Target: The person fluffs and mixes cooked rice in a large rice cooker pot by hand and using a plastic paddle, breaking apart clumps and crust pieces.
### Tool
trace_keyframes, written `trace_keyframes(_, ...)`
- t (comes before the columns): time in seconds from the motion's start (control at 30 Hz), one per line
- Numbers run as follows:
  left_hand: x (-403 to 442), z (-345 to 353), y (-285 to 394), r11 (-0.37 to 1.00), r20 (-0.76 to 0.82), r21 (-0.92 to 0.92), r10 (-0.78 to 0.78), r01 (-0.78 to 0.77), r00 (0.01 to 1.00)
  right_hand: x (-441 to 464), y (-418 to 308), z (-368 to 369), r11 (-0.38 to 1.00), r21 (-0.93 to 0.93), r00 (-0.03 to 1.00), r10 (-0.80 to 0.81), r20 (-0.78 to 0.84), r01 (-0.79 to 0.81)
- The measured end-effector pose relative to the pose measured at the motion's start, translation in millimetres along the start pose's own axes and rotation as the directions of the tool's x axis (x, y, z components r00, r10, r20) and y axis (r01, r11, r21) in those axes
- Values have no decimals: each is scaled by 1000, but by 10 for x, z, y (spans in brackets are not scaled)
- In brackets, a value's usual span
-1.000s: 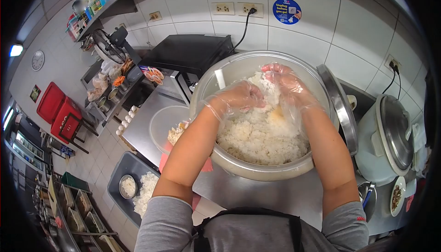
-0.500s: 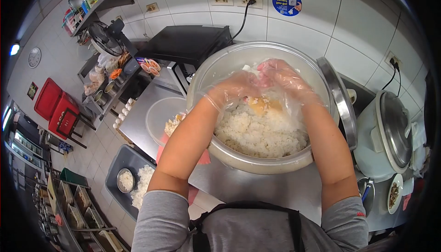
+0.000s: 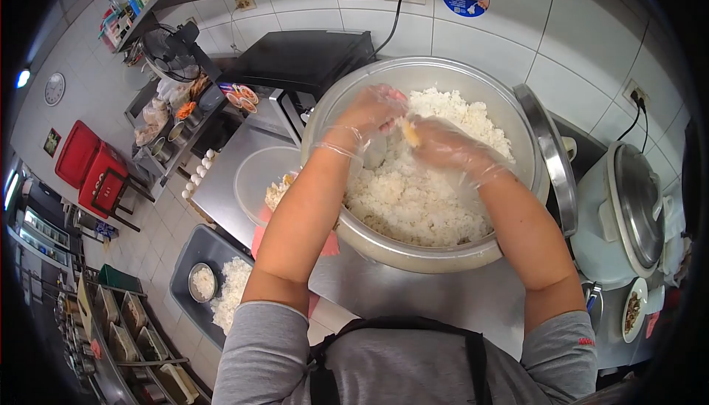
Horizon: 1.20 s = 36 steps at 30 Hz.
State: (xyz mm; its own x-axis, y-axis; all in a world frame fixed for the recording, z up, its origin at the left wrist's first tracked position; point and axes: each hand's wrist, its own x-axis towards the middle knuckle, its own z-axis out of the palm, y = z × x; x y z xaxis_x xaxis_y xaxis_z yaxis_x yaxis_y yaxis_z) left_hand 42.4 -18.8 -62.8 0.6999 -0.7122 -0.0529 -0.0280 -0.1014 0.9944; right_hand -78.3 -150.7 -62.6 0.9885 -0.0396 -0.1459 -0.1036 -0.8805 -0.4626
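Note:
A large round pot (image 3: 436, 261) of white rice (image 3: 421, 216) stands in front of me on the steel counter. Both my hands are inside its rim, in thin clear plastic gloves. At the pot's left side, my left hand (image 3: 375, 111) has its fingers curled inward over the rice; what they hold is hidden. My right hand (image 3: 449, 146) is close by on the right, palm down. A yellowish clump (image 3: 410, 135) shows at its curled fingertips, blurred by motion. The two hands nearly meet. More rice is heaped against the pot's far right wall.
A metal lid (image 3: 546, 161) leans at the pot's right, beside a lidded rice cooker (image 3: 602, 205). Left are a clear plastic bowl (image 3: 255, 172) with food, a black microwave (image 3: 295, 65) and eggs (image 3: 198, 176). A grey tub (image 3: 193, 257) holds rice and a small metal bowl.
My hands have drawn apart and come lower from the far wall; the left shifted left. The yellowish clump moved from the rice surface up to my right fingertips. Rice behind them is now visible.

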Motion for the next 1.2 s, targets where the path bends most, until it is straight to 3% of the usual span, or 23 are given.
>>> trace_keyframes(0.07, 13, -34, -4, 997, -26, -69, 19, -21, 999, -116, -73, -159, 990, 111, 996, 88, -19, -85)
trace_keyframes(0.17, 19, -33, -7, 992, -63, -115, 48, -55, 997, -76, 203, -139, 998, 51, 975, -32, -218, 44)
trace_keyframes(0.3, 6, -6, 12, 996, -51, -88, 18, -23, 999, -236, 142, -363, 995, 75, 996, 68, -52, -64)
trace_keyframes(0.4, -31, -41, 28, 996, 12, -91, 2, -1, 1000, -154, 267, -326, 919, 363, 988, 147, 52, -156)
trace_keyframes(0.5, -37, -65, 11, 997, 63, -78, 16, -11, 998, -129, 283, -373, 875, 449, 984, 161, 82, -181)
trace_keyframes(0.6, -43, -6, -3, 1000, 132, -11, 7, -5, 991, -270, 209, -338, 731, 638, 953, 302, 17, -243)
trace_keyframes(0.8, -27, 268, -123, 992, 200, 115, 21, -45, 980, -18, 555, -311, 698, 657, 959, 208, 193, -283)
trace_keyframes(0.9, 58, 380, -246, 974, 145, 196, 90, -118, 985, -126, 539, -251, 531, 829, 976, 204, 73, -173)
trace_keyframes(1.0, 92, 426, -267, 941, 57, 316, 111, -123, 992, -309, 413, -300, 456, 887, 992, 124, 25, -79)
trace_keyframes(1.1, 126, 432, -277, 926, 29, 360, 112, -115, 993, -43, 603, -254, 534, 837, 992, 27, 121, -116)
trace_keyframes(1.2, 133, 414, -280, 929, 19, 356, 106, -106, 994, 22, 646, -188, 496, 866, 998, 3, 70, -63)
